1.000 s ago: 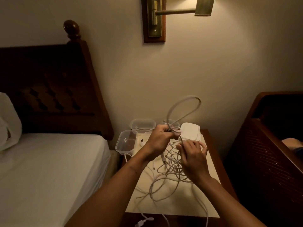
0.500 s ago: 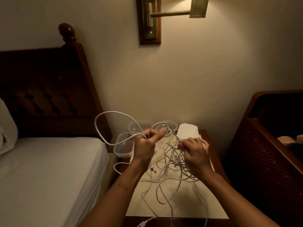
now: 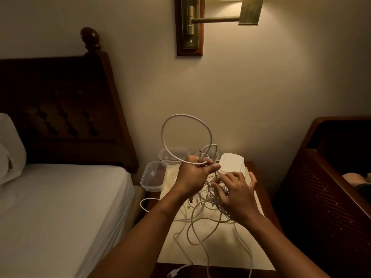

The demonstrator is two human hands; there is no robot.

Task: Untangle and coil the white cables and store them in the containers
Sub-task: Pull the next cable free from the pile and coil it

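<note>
A tangle of white cables (image 3: 202,219) lies on the pale mat of a bedside table (image 3: 267,209). My left hand (image 3: 192,173) is shut on one white cable, and a round loop of it (image 3: 186,137) stands up above the fist. My right hand (image 3: 234,193) rests in the tangle with the fingers curled around several strands just below the left hand. A clear open container (image 3: 153,176) sits at the table's left edge. Another clear container (image 3: 173,154) stands behind it, and a white lidded container (image 3: 231,163) is beyond my right hand.
A bed with a white sheet (image 3: 60,213) and dark headboard (image 3: 60,109) is close on the left. A dark wooden piece of furniture (image 3: 331,187) stands at the right. A brass wall lamp (image 3: 216,19) hangs above. A cable plug (image 3: 174,273) dangles over the table's front edge.
The cable loop, which swung out to the left half a second ago, now stands upright above my left hand. My left hand has moved right, toward my right hand.
</note>
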